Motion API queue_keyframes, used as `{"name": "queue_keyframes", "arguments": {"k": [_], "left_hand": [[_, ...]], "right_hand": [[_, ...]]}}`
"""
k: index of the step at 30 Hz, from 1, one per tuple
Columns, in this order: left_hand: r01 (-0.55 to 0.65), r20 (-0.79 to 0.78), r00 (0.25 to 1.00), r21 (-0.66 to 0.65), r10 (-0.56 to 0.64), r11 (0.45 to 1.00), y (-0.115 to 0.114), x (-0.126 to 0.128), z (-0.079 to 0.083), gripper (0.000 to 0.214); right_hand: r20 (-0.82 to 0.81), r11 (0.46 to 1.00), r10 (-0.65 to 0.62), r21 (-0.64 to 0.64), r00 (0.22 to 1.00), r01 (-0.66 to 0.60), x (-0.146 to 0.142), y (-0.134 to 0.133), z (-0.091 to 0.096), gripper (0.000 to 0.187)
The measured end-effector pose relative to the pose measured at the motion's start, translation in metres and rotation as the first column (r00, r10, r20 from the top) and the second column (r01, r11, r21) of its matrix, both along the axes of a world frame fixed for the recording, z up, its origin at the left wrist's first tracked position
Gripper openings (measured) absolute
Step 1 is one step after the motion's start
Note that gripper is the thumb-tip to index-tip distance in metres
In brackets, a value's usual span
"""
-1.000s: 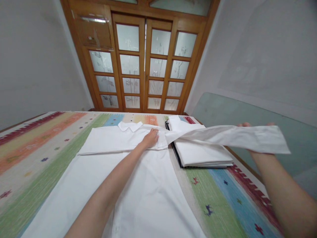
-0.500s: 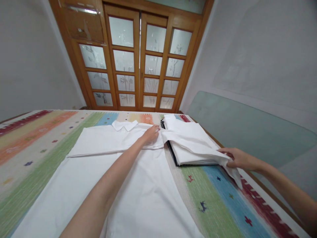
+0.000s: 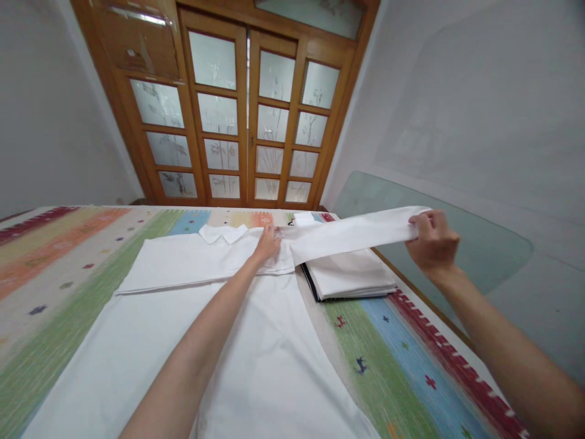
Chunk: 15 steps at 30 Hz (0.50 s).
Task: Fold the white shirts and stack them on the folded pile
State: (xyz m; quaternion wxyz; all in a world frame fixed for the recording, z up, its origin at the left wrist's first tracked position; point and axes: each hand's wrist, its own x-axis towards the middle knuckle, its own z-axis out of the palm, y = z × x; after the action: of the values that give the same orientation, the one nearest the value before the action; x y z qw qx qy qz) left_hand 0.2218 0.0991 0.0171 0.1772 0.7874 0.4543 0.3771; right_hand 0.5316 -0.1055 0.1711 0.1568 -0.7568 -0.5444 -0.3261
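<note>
A white collared shirt (image 3: 274, 341) lies spread on the bed, with one sleeve folded across its upper part below the collar (image 3: 223, 234). My left hand (image 3: 269, 245) is closed on the cloth at the right shoulder, its fingertips partly hidden. Off to the right, my right hand (image 3: 432, 241) grips the cuff end of the other sleeve (image 3: 356, 231). That sleeve is stretched out flat and raised above a stack of folded white clothes (image 3: 350, 277). A black edge shows along the left and bottom of the stack.
The bed carries a striped, patterned cover (image 3: 379, 353). A pale green headboard-like panel (image 3: 475, 244) stands along the right wall. Wooden doors with frosted panes (image 3: 269, 122) rise beyond the far edge, and a grey wall (image 3: 36, 122) is at left.
My right hand has lifted the sleeve's end up and away from the stack, pulling it from slack to taut. My left hand stays on the shoulder. The view has shifted slightly.
</note>
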Motion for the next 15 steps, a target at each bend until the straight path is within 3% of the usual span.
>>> {"name": "queue_keyframes", "arguments": {"k": [4, 6, 8, 9, 10, 12, 14, 15], "left_hand": [[-0.049, 0.055, 0.997, -0.02, 0.05, 0.999, -0.001, -0.012, -0.011, 0.056], [-0.029, 0.048, 0.998, -0.036, 0.031, 0.999, -0.005, -0.017, -0.018, 0.059], [-0.005, 0.025, 1.0, -0.043, 0.006, 0.999, -0.013, -0.019, -0.023, 0.054], [0.007, 0.009, 1.0, -0.039, -0.007, 0.999, -0.017, -0.02, -0.024, 0.05], [0.021, -0.012, 1.0, -0.033, -0.021, 0.999, -0.021, -0.021, -0.025, 0.046], [0.058, -0.069, 0.996, -0.019, -0.059, 0.998, -0.029, -0.022, -0.026, 0.036], [0.102, -0.139, 0.985, -0.015, -0.103, 0.995, -0.037, -0.023, -0.025, 0.03], [0.122, -0.174, 0.977, -0.016, -0.123, 0.992, -0.041, -0.024, -0.025, 0.029]], "right_hand": [[-0.066, 0.99, -0.015, -0.143, 0.998, 0.006, 0.008, 0.019, -0.024, 0.03], [-0.167, 0.961, -0.131, -0.265, 0.977, 0.084, 0.018, 0.029, -0.043, 0.03], [-0.376, 0.89, -0.272, -0.449, 0.886, 0.083, 0.029, 0.037, -0.062, 0.029], [-0.522, 0.861, -0.309, -0.509, 0.795, 0.001, 0.035, 0.04, -0.07, 0.028], [-0.677, 0.867, -0.311, -0.49, 0.667, -0.093, 0.039, 0.042, -0.076, 0.028], [-0.91, 0.918, -0.23, -0.32, 0.345, -0.235, 0.045, 0.044, -0.085, 0.029], [-0.994, 0.967, -0.1, -0.106, 0.037, -0.23, 0.046, 0.045, -0.088, 0.027], [-0.997, 0.983, -0.03, -0.017, -0.067, -0.184, 0.045, 0.046, -0.089, 0.025]]}}
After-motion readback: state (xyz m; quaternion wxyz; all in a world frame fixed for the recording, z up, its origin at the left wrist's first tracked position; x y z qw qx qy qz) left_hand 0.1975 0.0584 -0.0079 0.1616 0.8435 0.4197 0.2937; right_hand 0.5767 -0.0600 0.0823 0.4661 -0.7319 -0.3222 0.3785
